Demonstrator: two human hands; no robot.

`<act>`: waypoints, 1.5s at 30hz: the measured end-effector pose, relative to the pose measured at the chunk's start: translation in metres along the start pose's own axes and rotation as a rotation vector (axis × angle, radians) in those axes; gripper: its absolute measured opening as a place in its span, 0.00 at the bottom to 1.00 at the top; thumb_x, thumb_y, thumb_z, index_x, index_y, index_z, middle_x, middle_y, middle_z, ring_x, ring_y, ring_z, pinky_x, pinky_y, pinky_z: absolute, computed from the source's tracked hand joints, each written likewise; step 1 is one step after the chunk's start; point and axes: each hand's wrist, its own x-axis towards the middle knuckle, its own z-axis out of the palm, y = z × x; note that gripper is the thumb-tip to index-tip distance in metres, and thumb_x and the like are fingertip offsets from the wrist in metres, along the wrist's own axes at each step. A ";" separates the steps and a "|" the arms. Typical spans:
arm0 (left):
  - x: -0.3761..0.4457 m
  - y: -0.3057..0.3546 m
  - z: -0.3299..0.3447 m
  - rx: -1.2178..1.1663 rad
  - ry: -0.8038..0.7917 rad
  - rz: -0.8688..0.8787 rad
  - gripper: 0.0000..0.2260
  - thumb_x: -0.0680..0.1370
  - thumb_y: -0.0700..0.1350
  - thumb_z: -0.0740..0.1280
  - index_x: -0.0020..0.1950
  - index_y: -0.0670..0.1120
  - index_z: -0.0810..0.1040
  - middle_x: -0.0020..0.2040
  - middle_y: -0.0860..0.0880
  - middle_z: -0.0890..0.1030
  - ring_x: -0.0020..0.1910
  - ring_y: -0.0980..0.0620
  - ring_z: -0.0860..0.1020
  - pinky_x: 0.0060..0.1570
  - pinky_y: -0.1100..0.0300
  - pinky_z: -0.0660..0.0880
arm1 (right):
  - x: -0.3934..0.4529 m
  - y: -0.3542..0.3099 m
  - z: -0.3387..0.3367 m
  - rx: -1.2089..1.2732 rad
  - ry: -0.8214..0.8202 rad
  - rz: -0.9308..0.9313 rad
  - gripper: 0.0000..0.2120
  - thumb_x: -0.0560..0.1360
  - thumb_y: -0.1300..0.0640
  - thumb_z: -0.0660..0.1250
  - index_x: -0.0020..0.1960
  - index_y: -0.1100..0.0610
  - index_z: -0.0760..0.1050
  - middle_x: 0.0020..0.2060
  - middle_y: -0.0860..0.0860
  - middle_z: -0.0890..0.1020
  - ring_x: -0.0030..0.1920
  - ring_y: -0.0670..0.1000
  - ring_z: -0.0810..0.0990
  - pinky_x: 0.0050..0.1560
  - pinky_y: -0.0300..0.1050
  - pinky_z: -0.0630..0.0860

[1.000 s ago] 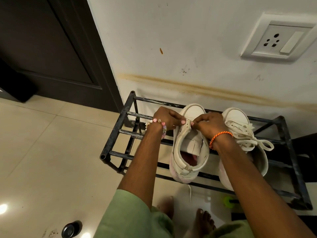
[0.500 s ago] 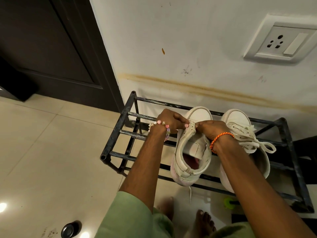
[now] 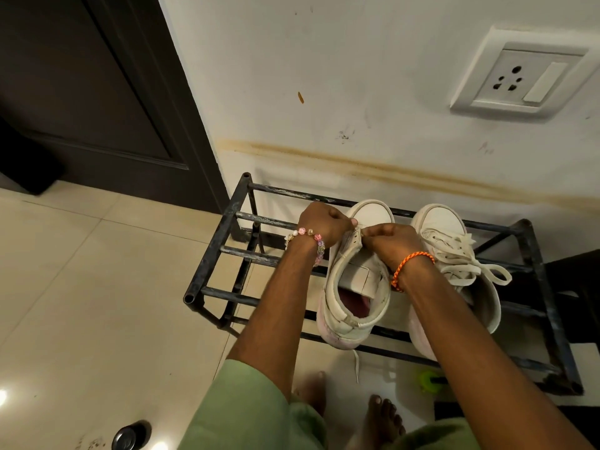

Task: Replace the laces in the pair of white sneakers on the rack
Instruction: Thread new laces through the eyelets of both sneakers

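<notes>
A green sleeve [image 3: 256, 404] and bare feet [image 3: 383, 420] sat nearest the camera on the tiled floor [image 3: 97, 303]. A loose lace end [image 3: 356, 365] dangled below the heel of the left sneaker [image 3: 354, 287], which lay on the bars of the black metal rack [image 3: 211, 271] with its opening toward the person and no lace visible across its front. Just past that opening, both hands met at the shoe's eyelet edge: the left hand [image 3: 323, 224], with a beaded bracelet [image 3: 311, 241] on its wrist, had its fingers curled and pinched the left flap, while the right hand [image 3: 391, 240], with an orange braided band [image 3: 410, 267] on its wrist, had its fingers curled tight against the same edge; what exactly it pinched could not be told. To the right of the grip, close beside it, the right sneaker [image 3: 454, 271] stood on the same rack with its white lace [image 3: 470, 264] tied in a bow. Beyond the grip rose the stained wall [image 3: 357, 92] with a socket plate [image 3: 519, 79], and far to the left stood a dark door [image 3: 81, 92]
</notes>
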 end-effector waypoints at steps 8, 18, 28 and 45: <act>-0.005 0.029 -0.052 -0.868 0.470 0.028 0.07 0.79 0.40 0.63 0.42 0.48 0.75 0.42 0.53 0.81 0.42 0.54 0.80 0.45 0.59 0.76 | -0.012 0.002 -0.022 -0.380 0.093 -0.119 0.23 0.67 0.59 0.73 0.59 0.56 0.68 0.58 0.57 0.66 0.54 0.56 0.71 0.56 0.46 0.71; -0.011 -0.002 -0.019 0.424 0.140 0.141 0.11 0.75 0.54 0.67 0.57 0.55 0.78 0.64 0.47 0.72 0.62 0.46 0.72 0.65 0.42 0.65 | -0.035 0.003 -0.013 -0.369 0.164 -0.186 0.09 0.69 0.61 0.68 0.49 0.61 0.75 0.45 0.56 0.79 0.50 0.59 0.78 0.48 0.45 0.73; -0.027 -0.005 0.000 0.203 0.246 0.243 0.09 0.73 0.41 0.68 0.35 0.52 0.74 0.59 0.45 0.73 0.57 0.47 0.74 0.63 0.45 0.67 | -0.053 0.029 0.002 -0.409 0.359 -0.307 0.16 0.70 0.66 0.64 0.57 0.58 0.74 0.56 0.58 0.75 0.58 0.59 0.73 0.54 0.49 0.70; -0.050 -0.014 -0.008 0.195 0.194 0.097 0.09 0.70 0.59 0.64 0.45 0.58 0.77 0.51 0.48 0.81 0.53 0.45 0.78 0.55 0.45 0.75 | -0.056 0.029 0.000 -0.329 0.300 -0.301 0.16 0.70 0.65 0.65 0.58 0.57 0.75 0.56 0.58 0.73 0.59 0.59 0.73 0.56 0.51 0.74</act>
